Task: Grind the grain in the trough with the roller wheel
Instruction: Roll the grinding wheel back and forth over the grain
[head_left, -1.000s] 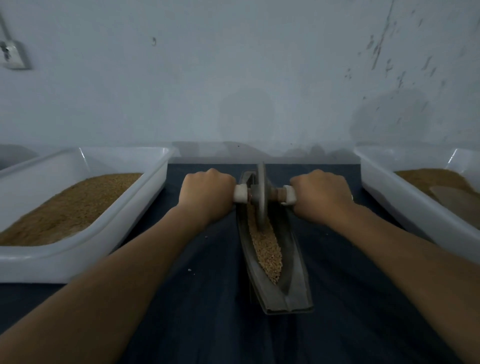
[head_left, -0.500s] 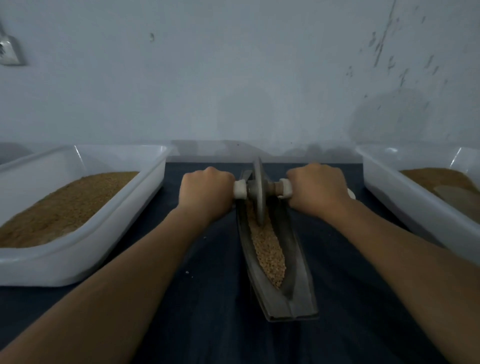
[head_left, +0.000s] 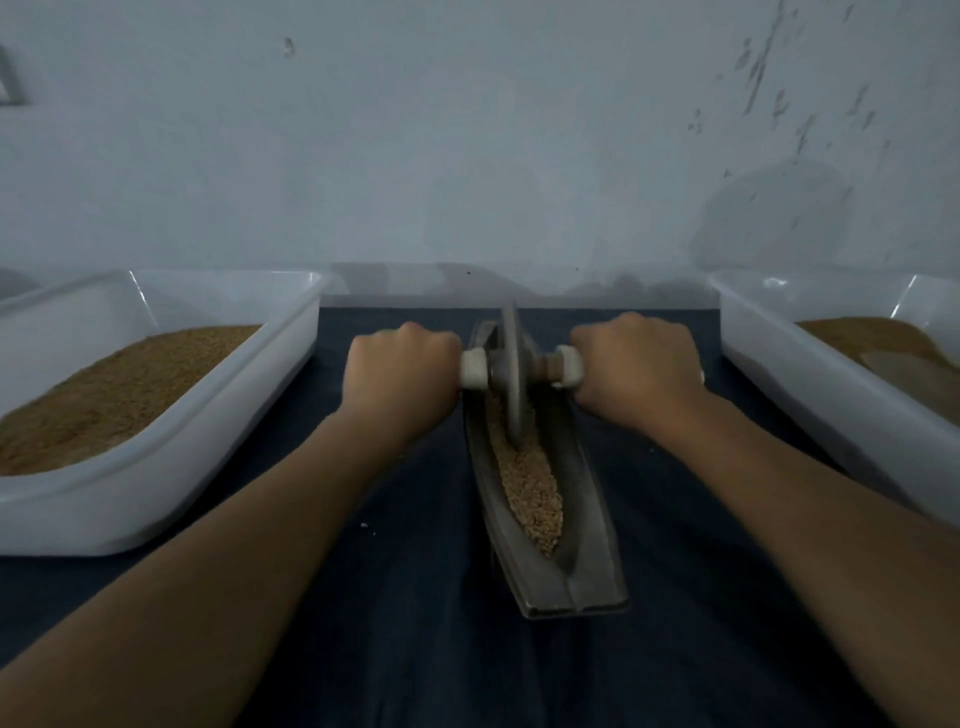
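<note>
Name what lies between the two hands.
In the head view, the roller wheel stands upright between the left hand and right hand, each gripping its white handle, its rim in the grain of the trough.

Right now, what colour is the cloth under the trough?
The cloth is dark blue, clearest in the head view.

Trough (head_left: 592, 561): dull grey metal, matt. Roller wheel (head_left: 511, 374): same worn metal (handle ends white, plastic-looking). Grain (head_left: 535, 493): coarse, granular. Trays (head_left: 171, 467): glossy white plastic. Cloth (head_left: 415, 649): dark, matt.
</note>
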